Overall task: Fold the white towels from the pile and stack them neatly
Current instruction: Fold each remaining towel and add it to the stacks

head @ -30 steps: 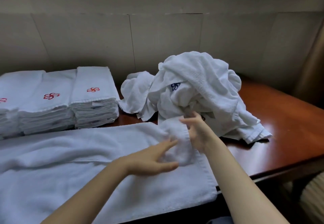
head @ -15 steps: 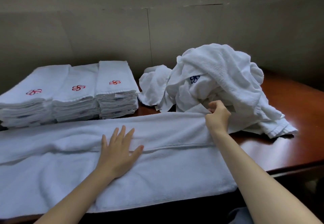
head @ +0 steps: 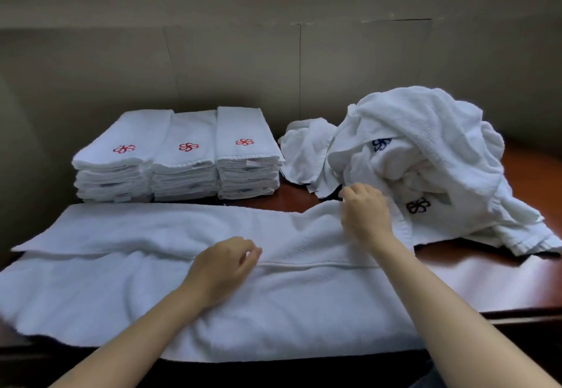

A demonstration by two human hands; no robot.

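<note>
From the head camera, the one view here, a large white towel (head: pixel 152 281) lies spread lengthwise across the near half of the wooden table (head: pixel 492 284), its far long edge already folded toward the middle so a seam runs left to right. It looks soft, thick and limp, light enough to lift by a corner but apt to sag and wrinkle, so I judge the best holds are the corners and the hemmed edges, with a flat palm to smooth it. The left hand (head: pixel 223 266) rests on the towel at the seam, fingers loosely curled with the tips near the fold; whether they pinch cloth I cannot tell. The right hand (head: pixel 366 211), at about 1 o'clock from the left, has its fingers bent over the towel's far right edge, seemingly gripping it. The unfolded pile (head: pixel 425 156) sits just beyond, at 2 o'clock; three folded stacks (head: pixel 179 156) stand at 11 o'clock.
</note>
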